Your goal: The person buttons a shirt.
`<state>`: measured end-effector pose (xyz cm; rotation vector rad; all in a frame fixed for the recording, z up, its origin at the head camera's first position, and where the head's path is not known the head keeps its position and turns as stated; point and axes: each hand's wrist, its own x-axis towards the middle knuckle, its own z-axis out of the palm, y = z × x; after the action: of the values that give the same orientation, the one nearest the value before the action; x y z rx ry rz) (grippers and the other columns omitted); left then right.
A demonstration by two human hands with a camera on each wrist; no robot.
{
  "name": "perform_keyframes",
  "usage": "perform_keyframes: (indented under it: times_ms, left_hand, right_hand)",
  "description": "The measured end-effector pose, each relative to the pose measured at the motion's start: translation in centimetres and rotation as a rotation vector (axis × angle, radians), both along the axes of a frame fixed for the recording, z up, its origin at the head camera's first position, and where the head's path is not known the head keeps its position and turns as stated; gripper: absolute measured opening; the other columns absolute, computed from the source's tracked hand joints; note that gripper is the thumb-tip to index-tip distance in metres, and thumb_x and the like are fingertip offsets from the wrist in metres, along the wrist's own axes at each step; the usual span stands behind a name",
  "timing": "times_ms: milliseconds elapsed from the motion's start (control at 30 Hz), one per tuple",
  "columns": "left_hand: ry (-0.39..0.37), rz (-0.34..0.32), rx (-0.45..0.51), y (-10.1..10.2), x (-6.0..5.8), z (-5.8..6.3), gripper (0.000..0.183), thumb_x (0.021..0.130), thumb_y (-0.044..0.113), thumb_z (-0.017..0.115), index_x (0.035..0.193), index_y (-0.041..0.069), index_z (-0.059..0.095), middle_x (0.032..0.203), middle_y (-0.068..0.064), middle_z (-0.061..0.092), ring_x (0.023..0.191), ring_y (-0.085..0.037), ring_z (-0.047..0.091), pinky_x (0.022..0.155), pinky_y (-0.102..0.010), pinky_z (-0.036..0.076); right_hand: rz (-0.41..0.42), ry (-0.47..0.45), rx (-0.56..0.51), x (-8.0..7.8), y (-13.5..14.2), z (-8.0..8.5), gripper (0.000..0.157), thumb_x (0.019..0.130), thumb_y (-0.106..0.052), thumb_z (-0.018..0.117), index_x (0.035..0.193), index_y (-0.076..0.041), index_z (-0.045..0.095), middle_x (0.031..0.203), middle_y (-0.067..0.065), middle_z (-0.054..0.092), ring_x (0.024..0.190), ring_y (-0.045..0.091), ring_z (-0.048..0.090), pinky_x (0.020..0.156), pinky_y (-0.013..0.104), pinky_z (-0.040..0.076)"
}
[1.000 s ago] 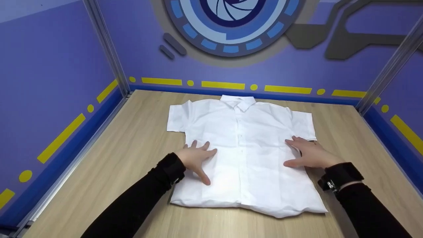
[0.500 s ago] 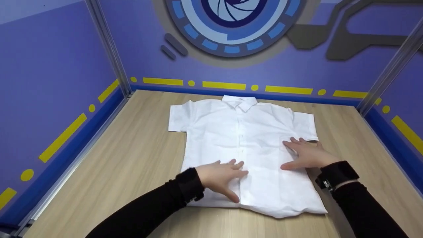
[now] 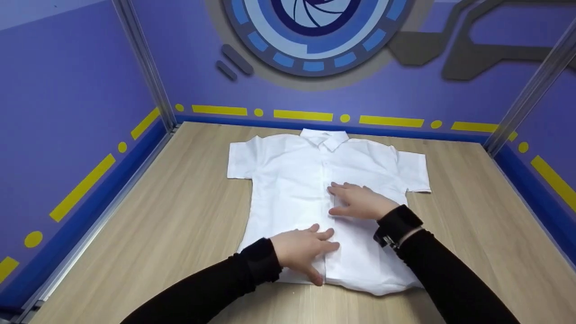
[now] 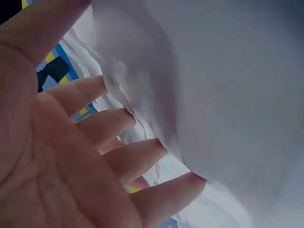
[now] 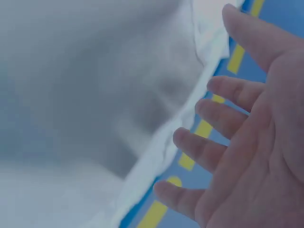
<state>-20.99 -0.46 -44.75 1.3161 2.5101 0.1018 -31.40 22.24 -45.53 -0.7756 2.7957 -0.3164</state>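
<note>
A white short-sleeved shirt (image 3: 288, 180) lies spread front side up, its collar toward the back wall and its hem toward me. On its lower middle, by the button strip, my left hand (image 3: 301, 249) rests with fingers spread; in the left wrist view its fingertips (image 4: 194, 180) touch the cloth. My right hand (image 3: 362, 202) is over the middle of the shirt, just right of the button strip, fingers extended. In the right wrist view the fingers (image 5: 199, 149) look straight and apart from the cloth, holding nothing. My right forearm covers the shirt's lower right corner.
The shirt lies on a light wooden table (image 3: 148, 216). Blue-purple panels with yellow marks stand behind it (image 3: 391, 103) and at both sides, joined by metal corner posts (image 3: 150, 67). A black strap (image 3: 398, 225) with a wrist camera sits on each wrist.
My left hand has moved right and toward me, from the shirt's left side to its lower middle. The right hand has moved left, from the shirt's right edge to its centre.
</note>
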Motion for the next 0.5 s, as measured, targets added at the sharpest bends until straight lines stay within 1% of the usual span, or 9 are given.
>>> perform_keyframes:
  times_ms: [33,133,233,267,300,367,400,467,500]
  left_hand:
    - [0.013,-0.002,0.005,0.0,0.1,0.0,0.087,0.074,0.055,0.076,0.148,0.026,0.04,0.157,-0.009,0.029,0.139,-0.042,0.034,0.105,-0.054,0.042]
    - [0.047,-0.006,0.017,0.0,0.5,0.0,0.081,0.074,0.054,0.078,0.143,0.027,0.045,0.155,-0.007,0.035,0.138,-0.035,0.039,0.1,-0.055,0.045]
    - [0.077,-0.018,0.025,0.2,0.6,-0.1,0.077,0.073,0.053,0.078,0.139,0.027,0.049,0.153,-0.007,0.038,0.137,-0.028,0.042,0.099,-0.052,0.047]
    - [0.084,-0.024,0.028,0.2,0.6,-0.1,0.075,0.073,0.053,0.078,0.138,0.026,0.05,0.153,-0.007,0.039,0.137,-0.027,0.043,0.1,-0.05,0.047]
    - [0.086,-0.029,0.03,0.2,0.6,-0.1,0.075,0.073,0.052,0.078,0.137,0.026,0.051,0.153,-0.008,0.039,0.136,-0.027,0.043,0.101,-0.047,0.047]
    - [0.091,-0.036,0.033,0.2,0.6,-0.1,0.074,0.073,0.052,0.078,0.137,0.025,0.051,0.153,-0.009,0.039,0.136,-0.027,0.044,0.103,-0.042,0.046]
    - [0.089,-0.039,0.034,0.1,0.6,-0.2,0.074,0.074,0.052,0.078,0.138,0.025,0.051,0.153,-0.009,0.039,0.136,-0.027,0.044,0.103,-0.04,0.046]
    - [0.085,-0.045,0.033,0.0,0.5,-0.2,0.075,0.074,0.052,0.078,0.139,0.025,0.05,0.153,-0.01,0.038,0.137,-0.028,0.043,0.103,-0.039,0.046]
    - [0.078,-0.048,0.029,-0.1,0.5,-0.2,0.076,0.075,0.053,0.077,0.14,0.026,0.049,0.154,-0.009,0.036,0.137,-0.029,0.042,0.104,-0.04,0.046]
  right_hand:
    - [0.005,-0.01,-0.007,-0.2,-0.5,-0.3,0.073,0.091,-0.058,0.056,0.15,-0.02,0.036,0.155,0.008,0.034,0.143,0.038,0.029,0.113,0.061,0.024]
    - [-0.023,-0.025,-0.029,-0.6,-1.5,-1.0,0.066,0.093,-0.056,0.053,0.149,-0.023,0.039,0.154,0.014,0.035,0.142,0.038,0.031,0.115,0.053,0.027]
    - [-0.041,0.012,-0.007,-0.8,-2.2,-1.2,0.061,0.093,-0.056,0.053,0.145,-0.023,0.046,0.15,0.021,0.039,0.138,0.04,0.037,0.112,0.056,0.031]
    - [-0.043,0.027,0.007,-0.9,-2.4,-1.2,0.06,0.093,-0.056,0.053,0.142,-0.022,0.05,0.148,0.022,0.042,0.136,0.04,0.04,0.11,0.057,0.033]
    - [-0.037,0.047,0.024,-0.9,-2.5,-1.2,0.059,0.093,-0.056,0.054,0.138,-0.018,0.054,0.143,0.023,0.048,0.131,0.041,0.045,0.107,0.057,0.036]
    - [-0.025,0.096,0.054,-0.9,-2.7,-1.2,0.055,0.093,-0.054,0.055,0.128,-0.013,0.061,0.128,0.02,0.06,0.118,0.038,0.056,0.099,0.056,0.043]
    - [-0.019,0.125,0.059,-0.9,-2.9,-1.2,0.053,0.093,-0.053,0.055,0.124,-0.011,0.062,0.12,0.017,0.064,0.112,0.036,0.059,0.096,0.055,0.045]
    - [-0.022,0.157,0.052,-0.9,-3.0,-1.1,0.051,0.094,-0.052,0.055,0.122,-0.01,0.062,0.113,0.012,0.067,0.106,0.032,0.061,0.094,0.053,0.046]
    - [-0.022,0.157,0.043,-0.9,-3.1,-1.0,0.052,0.094,-0.052,0.054,0.126,-0.012,0.06,0.112,0.011,0.067,0.106,0.03,0.061,0.094,0.051,0.046]
